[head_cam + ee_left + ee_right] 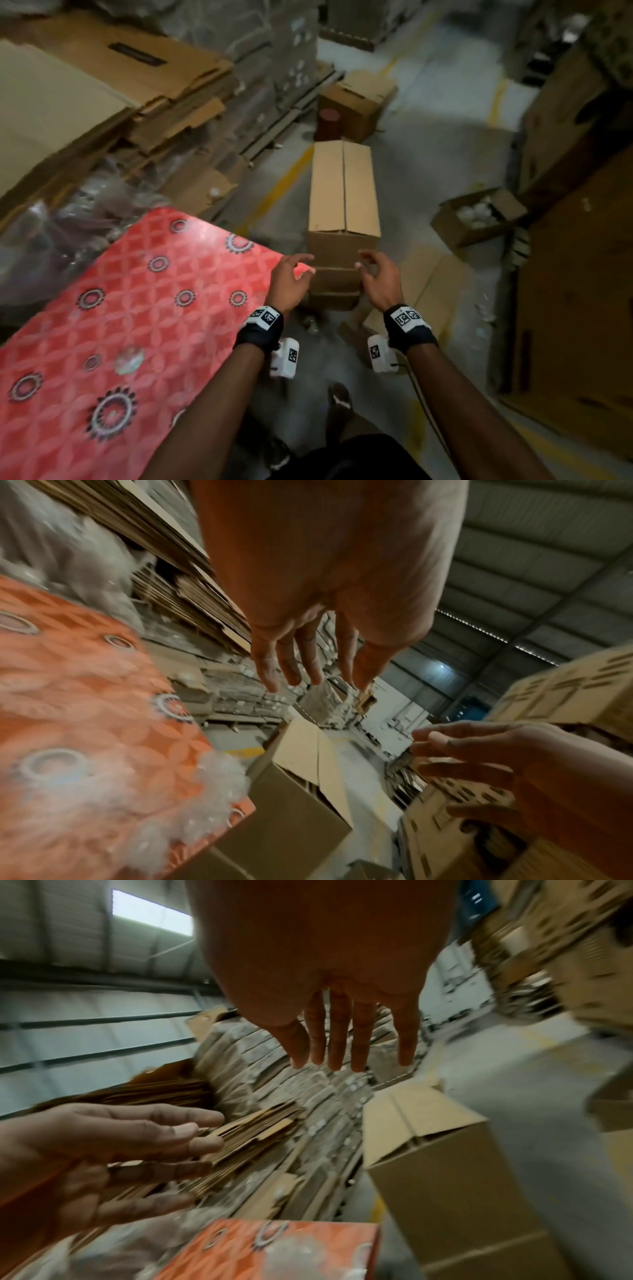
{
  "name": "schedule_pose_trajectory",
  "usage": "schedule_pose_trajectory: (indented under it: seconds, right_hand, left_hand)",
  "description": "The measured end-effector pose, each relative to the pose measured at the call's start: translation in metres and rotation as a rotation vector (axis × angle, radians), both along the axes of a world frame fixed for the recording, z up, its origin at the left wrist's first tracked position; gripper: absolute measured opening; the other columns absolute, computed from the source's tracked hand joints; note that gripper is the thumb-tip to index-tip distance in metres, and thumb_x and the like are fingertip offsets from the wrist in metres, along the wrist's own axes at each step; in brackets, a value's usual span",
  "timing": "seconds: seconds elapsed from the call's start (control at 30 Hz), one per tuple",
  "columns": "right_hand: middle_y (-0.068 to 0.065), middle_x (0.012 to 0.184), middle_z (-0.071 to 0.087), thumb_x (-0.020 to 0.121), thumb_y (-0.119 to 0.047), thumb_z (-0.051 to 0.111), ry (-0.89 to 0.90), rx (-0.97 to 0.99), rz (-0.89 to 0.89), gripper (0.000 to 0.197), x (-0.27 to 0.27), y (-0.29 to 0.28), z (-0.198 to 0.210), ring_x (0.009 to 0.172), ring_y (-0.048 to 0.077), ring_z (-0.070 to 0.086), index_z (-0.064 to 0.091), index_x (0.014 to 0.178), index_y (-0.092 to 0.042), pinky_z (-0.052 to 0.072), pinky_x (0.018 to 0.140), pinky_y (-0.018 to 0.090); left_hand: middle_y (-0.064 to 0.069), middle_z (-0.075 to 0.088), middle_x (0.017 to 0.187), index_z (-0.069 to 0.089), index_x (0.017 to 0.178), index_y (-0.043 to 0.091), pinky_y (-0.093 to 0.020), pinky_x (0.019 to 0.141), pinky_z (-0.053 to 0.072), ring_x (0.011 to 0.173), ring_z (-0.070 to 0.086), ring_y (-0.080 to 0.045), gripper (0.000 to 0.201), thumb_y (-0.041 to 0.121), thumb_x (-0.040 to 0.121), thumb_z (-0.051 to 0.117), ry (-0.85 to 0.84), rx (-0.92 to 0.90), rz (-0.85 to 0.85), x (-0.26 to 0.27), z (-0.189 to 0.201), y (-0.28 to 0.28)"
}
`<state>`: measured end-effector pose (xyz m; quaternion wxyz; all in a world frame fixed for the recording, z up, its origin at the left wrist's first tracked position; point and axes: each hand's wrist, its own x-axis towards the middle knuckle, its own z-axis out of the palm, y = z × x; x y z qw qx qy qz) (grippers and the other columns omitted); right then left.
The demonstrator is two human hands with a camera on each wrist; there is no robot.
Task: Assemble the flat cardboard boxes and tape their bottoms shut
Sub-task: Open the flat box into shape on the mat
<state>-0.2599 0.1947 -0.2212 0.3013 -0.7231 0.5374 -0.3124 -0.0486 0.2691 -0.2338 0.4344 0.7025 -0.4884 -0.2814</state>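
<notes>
Both hands, left hand (290,278) and right hand (377,278), hang with fingers spread, holding nothing. The tall brown cardboard box (343,192) sits just ahead. Best to grab both its sides evenly so it stays square.

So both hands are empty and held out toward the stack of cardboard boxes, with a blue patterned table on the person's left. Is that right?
Not quite: the table is red with round patterns, not blue, as the head view shows. The rest holds: the left hand and right hand are empty, fingers loose, held out toward the stack of cardboard boxes, and the table is on the person's left.
</notes>
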Motion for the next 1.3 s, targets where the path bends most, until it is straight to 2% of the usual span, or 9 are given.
schedule_pose_trajectory:
  seconds: [0.13,0.2,0.33,0.43,0.6,0.8,0.97,1.07,1.3]
  right_hand:
    - [0.006,0.125,0.069,0.097,-0.018,0.068,0.007,0.068,-0.099,0.028,-0.044,-0.023,-0.012,0.112,0.017,0.063,0.069,0.124,-0.013,0.049,0.099,0.032]
    - [0.005,0.125,0.069,0.096,-0.023,0.068,-0.002,0.109,-0.142,0.029,-0.061,-0.045,-0.026,0.114,0.020,0.064,0.068,0.124,-0.019,0.051,0.101,0.038]
    - [0.005,0.122,0.069,0.095,-0.024,0.069,-0.001,0.157,-0.163,0.027,-0.083,-0.096,-0.052,0.113,0.023,0.063,0.067,0.122,-0.021,0.053,0.100,0.043]
    - [0.008,0.121,0.068,0.096,-0.019,0.069,-0.016,0.187,-0.131,0.028,-0.090,-0.139,-0.063,0.110,0.019,0.063,0.068,0.123,-0.012,0.052,0.097,0.035]
    - [0.012,0.114,0.071,0.094,-0.015,0.070,-0.008,0.242,-0.106,0.026,-0.079,-0.200,-0.076,0.104,0.023,0.065,0.068,0.120,-0.008,0.053,0.097,0.040]
    - [0.017,0.117,0.071,0.095,-0.013,0.069,0.052,0.414,-0.066,0.032,-0.043,-0.261,-0.095,0.113,0.031,0.065,0.065,0.126,-0.004,0.041,0.092,0.022]
    - [0.021,0.144,0.055,0.097,-0.031,0.069,0.175,0.615,0.004,0.069,-0.013,-0.309,-0.135,0.133,0.039,0.052,0.038,0.155,-0.010,0.042,0.106,0.040]
    - [0.020,0.156,0.043,0.096,-0.035,0.069,0.190,0.718,-0.007,0.081,0.001,-0.324,-0.154,0.140,0.040,0.044,0.025,0.161,-0.015,0.039,0.112,0.043]
    - [0.016,0.149,0.053,0.089,-0.048,0.067,0.191,0.704,-0.138,0.077,-0.008,-0.322,-0.155,0.133,0.040,0.051,0.035,0.155,-0.022,0.043,0.109,0.045]
  left_hand:
    - [-0.002,0.070,0.115,0.075,0.114,0.020,-0.009,0.081,0.044,0.101,0.063,-0.012,0.026,0.011,0.090,0.073,0.018,0.044,-0.060,-0.031,-0.016,-0.047]
    - [-0.004,0.070,0.116,0.074,0.114,0.020,-0.018,0.087,0.048,0.105,0.064,-0.014,0.025,0.012,0.090,0.073,0.032,0.060,-0.074,-0.042,-0.023,-0.073]
    - [-0.007,0.069,0.115,0.072,0.114,0.015,-0.005,0.086,0.044,0.102,0.062,-0.012,0.024,0.008,0.091,0.072,0.057,0.098,-0.055,-0.057,-0.041,-0.126]
    - [-0.003,0.073,0.113,0.071,0.111,0.026,-0.028,0.100,0.051,0.105,0.066,-0.013,0.025,0.012,0.090,0.073,0.084,0.124,0.016,-0.056,-0.057,-0.160]
    - [0.000,0.073,0.112,0.070,0.108,0.025,-0.035,0.102,0.052,0.109,0.068,-0.018,0.025,0.009,0.089,0.073,0.119,0.170,0.142,-0.045,-0.070,-0.202]
    - [-0.010,0.068,0.122,0.069,0.121,0.011,-0.014,0.086,0.041,0.107,0.063,-0.019,0.029,0.004,0.092,0.069,0.101,0.329,0.165,-0.018,-0.081,-0.252]
    - [-0.015,0.052,0.145,0.046,0.150,0.024,-0.030,0.110,0.039,0.135,0.049,-0.033,0.064,0.020,0.091,0.071,0.059,0.535,0.172,0.012,-0.112,-0.299]
    - [-0.012,0.049,0.152,0.028,0.160,0.019,-0.031,0.112,0.035,0.140,0.047,-0.031,0.077,0.021,0.095,0.068,0.161,0.604,0.177,0.025,-0.124,-0.318]
    - [-0.011,0.061,0.140,0.042,0.152,0.028,-0.035,0.106,0.041,0.129,0.056,-0.033,0.063,0.043,0.096,0.065,0.077,0.695,0.063,0.050,-0.142,-0.317]
